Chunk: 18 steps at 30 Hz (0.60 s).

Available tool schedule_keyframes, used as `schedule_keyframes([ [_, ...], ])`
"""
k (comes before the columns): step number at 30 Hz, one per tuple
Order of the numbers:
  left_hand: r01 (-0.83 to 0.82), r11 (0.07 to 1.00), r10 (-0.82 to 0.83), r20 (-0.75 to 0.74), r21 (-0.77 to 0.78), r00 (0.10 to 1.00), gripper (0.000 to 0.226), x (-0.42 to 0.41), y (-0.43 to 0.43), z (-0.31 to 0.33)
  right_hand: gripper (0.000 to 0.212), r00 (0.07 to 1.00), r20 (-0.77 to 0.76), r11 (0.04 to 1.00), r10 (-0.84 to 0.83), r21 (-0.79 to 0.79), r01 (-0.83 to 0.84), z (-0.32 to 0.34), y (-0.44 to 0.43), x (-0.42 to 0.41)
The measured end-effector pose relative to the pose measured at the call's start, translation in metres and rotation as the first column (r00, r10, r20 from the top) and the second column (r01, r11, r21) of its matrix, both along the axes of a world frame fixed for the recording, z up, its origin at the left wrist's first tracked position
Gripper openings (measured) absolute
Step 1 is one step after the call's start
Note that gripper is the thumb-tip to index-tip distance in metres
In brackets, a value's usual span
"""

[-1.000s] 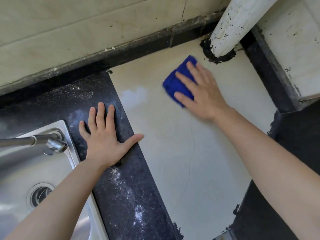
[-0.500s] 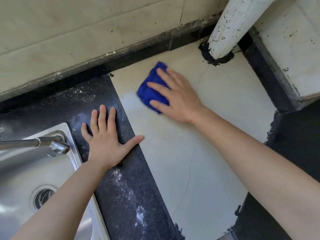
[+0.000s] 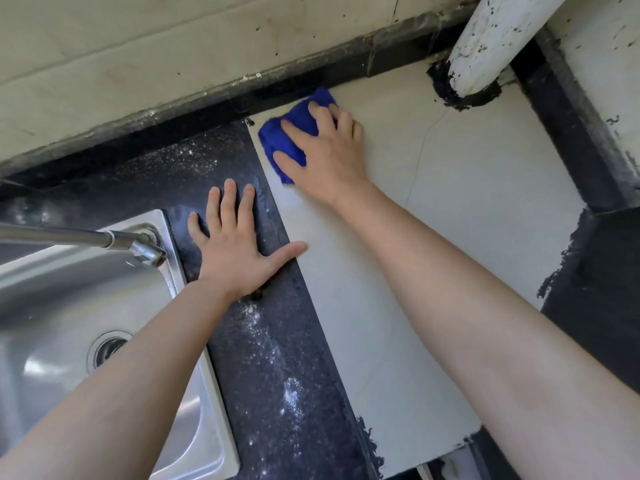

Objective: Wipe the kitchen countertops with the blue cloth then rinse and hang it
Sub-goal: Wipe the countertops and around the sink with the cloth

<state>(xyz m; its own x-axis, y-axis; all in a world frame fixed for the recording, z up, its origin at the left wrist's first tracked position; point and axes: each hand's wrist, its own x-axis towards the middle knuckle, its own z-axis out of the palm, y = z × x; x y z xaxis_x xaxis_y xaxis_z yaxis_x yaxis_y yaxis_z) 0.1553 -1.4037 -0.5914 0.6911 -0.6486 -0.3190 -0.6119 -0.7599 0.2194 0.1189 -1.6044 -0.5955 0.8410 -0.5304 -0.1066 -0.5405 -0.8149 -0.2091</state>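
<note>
The blue cloth (image 3: 292, 134) lies bunched on the cream countertop slab (image 3: 467, 209), at its far left corner against the dark back strip. My right hand (image 3: 329, 157) presses down on the cloth with its fingers spread over it; the thumb is hidden. My left hand (image 3: 235, 247) rests flat, fingers straight, on the black speckled countertop (image 3: 277, 358) between the sink and the cream slab, its thumb reaching onto the cream slab's edge.
A steel sink (image 3: 52, 306) with a drain sits at the left, with a metal faucet (image 3: 104, 239) over it. A white pipe (image 3: 491, 39) rises from the slab's far right corner. White powder streaks the black counter. Tiled wall (image 3: 138, 64) stands behind.
My right hand has slid the cloth leftward across the cream slab, from near the white pipe to the far left corner. My left hand has stayed planted.
</note>
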Motion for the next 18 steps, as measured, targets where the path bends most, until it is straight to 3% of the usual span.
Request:
schedule_keyframes([
  [2,-0.003,1.0,0.003,-0.012,-0.014,1.0,0.124,0.001,0.0,0.0,0.058,0.993,-0.008,0.992,0.117,0.052,-0.116,-0.001,-0.005,-0.035],
  [11,0.119,0.992,-0.122,-0.055,-0.053,0.991,0.13,0.005,0.02,0.009,0.057,0.995,0.011,0.994,0.096,0.059,-0.096,-0.007,0.079,-0.21],
  [14,0.124,0.991,-0.124,-0.016,-0.046,0.992,0.132,-0.012,0.043,0.017,0.059,0.994,-0.015,0.99,0.113,0.082,-0.111,-0.003,0.073,-0.186],
  [18,0.122,0.992,-0.122,0.004,0.023,0.993,0.136,-0.038,0.07,0.026,0.06,0.996,-0.041,0.991,0.075,0.112,-0.07,0.003,0.036,-0.081],
])
